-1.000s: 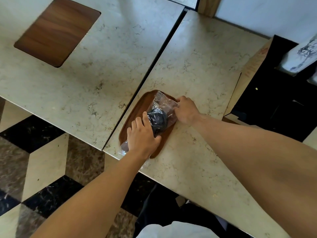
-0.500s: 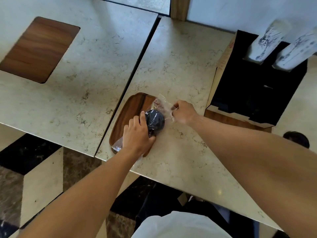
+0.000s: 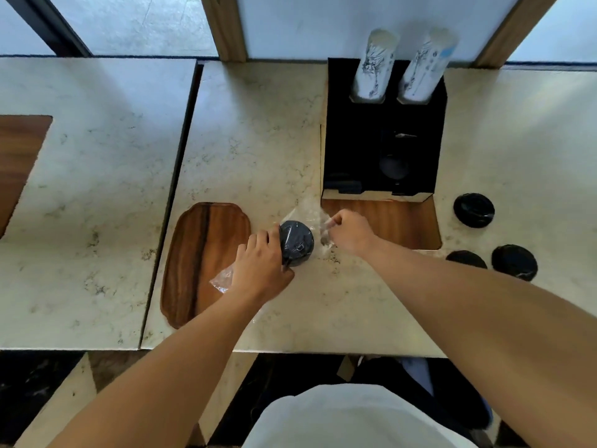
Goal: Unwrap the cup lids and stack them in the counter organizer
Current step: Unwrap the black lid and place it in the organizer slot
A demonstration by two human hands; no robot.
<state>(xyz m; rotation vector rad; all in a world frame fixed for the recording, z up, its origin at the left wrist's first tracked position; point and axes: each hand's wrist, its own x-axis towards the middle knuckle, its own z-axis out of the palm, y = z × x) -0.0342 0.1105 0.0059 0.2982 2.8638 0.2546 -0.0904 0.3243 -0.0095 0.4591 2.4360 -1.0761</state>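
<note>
Counter (image 3: 258,130): both hands' fingers (image 3: 329,223) pinching lid wrap (image 3: 310,215).

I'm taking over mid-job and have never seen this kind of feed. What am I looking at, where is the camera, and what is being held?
There is no machine: a person works bare-handed, and the single picture comes from a wide-angle camera on their head, looking down at a pale marble counter. The left hand grips a stack of black plastic cup lids in a clear plastic wrap; the right hand pinches the wrap's far end. An oval wooden tray lies left of them. Behind stands the black counter organizer holding two sleeves of white paper cups. Three more black lid stacks sit at the right.
</note>
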